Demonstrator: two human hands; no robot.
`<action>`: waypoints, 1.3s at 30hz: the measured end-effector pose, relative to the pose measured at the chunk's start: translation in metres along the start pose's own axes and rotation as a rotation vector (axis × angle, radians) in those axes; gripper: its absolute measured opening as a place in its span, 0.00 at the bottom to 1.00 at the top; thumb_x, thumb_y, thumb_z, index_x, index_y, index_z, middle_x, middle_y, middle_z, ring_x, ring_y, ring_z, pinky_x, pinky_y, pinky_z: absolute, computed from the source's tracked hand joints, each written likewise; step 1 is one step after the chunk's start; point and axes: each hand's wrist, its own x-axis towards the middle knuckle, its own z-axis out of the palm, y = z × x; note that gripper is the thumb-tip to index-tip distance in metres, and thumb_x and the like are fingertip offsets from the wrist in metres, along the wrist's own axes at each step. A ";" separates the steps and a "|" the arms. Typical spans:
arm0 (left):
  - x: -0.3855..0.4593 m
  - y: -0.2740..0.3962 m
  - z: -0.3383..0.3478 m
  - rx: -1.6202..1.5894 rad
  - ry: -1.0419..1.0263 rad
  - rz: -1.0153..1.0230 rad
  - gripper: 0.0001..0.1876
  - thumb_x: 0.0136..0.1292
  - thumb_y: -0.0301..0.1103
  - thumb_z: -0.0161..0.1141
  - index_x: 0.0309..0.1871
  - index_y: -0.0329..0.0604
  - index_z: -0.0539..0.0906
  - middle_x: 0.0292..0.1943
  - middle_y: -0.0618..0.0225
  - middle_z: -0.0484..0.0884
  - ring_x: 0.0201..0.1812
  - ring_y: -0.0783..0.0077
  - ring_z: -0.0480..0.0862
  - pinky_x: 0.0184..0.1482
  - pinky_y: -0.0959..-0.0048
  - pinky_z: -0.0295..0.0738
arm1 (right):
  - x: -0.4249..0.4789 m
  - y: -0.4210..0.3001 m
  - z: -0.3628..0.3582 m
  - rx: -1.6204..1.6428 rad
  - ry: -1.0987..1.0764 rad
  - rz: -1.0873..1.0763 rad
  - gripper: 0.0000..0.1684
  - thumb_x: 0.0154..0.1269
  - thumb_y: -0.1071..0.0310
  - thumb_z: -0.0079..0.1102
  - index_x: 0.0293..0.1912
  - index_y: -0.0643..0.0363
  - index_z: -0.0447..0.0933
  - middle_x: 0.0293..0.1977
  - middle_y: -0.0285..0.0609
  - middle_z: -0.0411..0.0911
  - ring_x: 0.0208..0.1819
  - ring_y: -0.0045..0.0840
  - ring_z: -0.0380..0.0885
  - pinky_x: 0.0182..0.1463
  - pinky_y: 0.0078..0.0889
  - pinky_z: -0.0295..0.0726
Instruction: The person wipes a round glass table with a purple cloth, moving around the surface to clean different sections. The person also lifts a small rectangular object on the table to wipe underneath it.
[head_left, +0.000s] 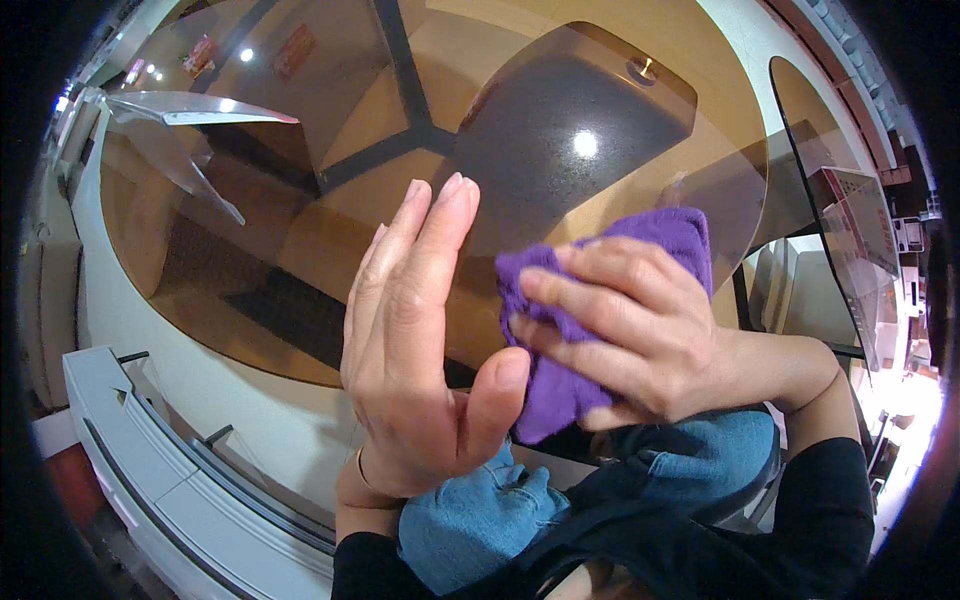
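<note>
A crumpled purple cloth (664, 225) is gripped in my right hand (637, 322), its fingers curled over the folds. Palm raised and fingers extended, my left hand (420, 337) holds nothing; its thumb comes close to the cloth's left edge. Both hands are above the near side of a round tinted glass tabletop (300, 330). Beyond them is a dark rounded panel (525, 127) with a small brass-coloured knob (643, 70). Small specks and a bright lamp reflection show on the panel. Whether it lies on the glass or beneath it, I cannot tell.
A clear acrylic stand (199, 112) is at the tabletop's far left. Dark metal table legs (409, 82) show through the glass. A grey-white slatted unit (180, 480) runs along the lower left. Another dark glass tabletop (802, 127) is at the right, with a box (862, 217) by it.
</note>
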 end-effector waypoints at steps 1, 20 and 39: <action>0.000 0.000 -0.001 0.005 -0.003 0.006 0.39 0.76 0.55 0.41 0.74 0.25 0.66 0.65 0.37 0.78 0.69 0.49 0.77 0.74 0.57 0.63 | -0.003 -0.004 0.003 0.068 0.075 -0.008 0.29 0.57 0.47 0.61 0.48 0.61 0.83 0.55 0.53 0.81 0.53 0.42 0.81 0.58 0.47 0.79; 0.008 0.022 0.004 0.566 -0.417 0.053 0.58 0.59 0.73 0.57 0.78 0.29 0.61 0.78 0.46 0.63 0.81 0.45 0.57 0.80 0.45 0.48 | -0.057 0.017 -0.025 0.299 0.245 0.053 0.31 0.52 0.41 0.71 0.37 0.62 0.85 0.28 0.46 0.80 0.25 0.37 0.77 0.27 0.37 0.73; -0.047 0.039 0.058 -0.108 -0.862 0.420 0.43 0.61 0.53 0.66 0.68 0.20 0.73 0.69 0.35 0.73 0.75 0.47 0.69 0.78 0.58 0.60 | -0.098 0.015 -0.046 0.075 0.318 0.453 0.19 0.54 0.61 0.70 0.45 0.57 0.81 0.40 0.44 0.81 0.40 0.39 0.80 0.43 0.42 0.80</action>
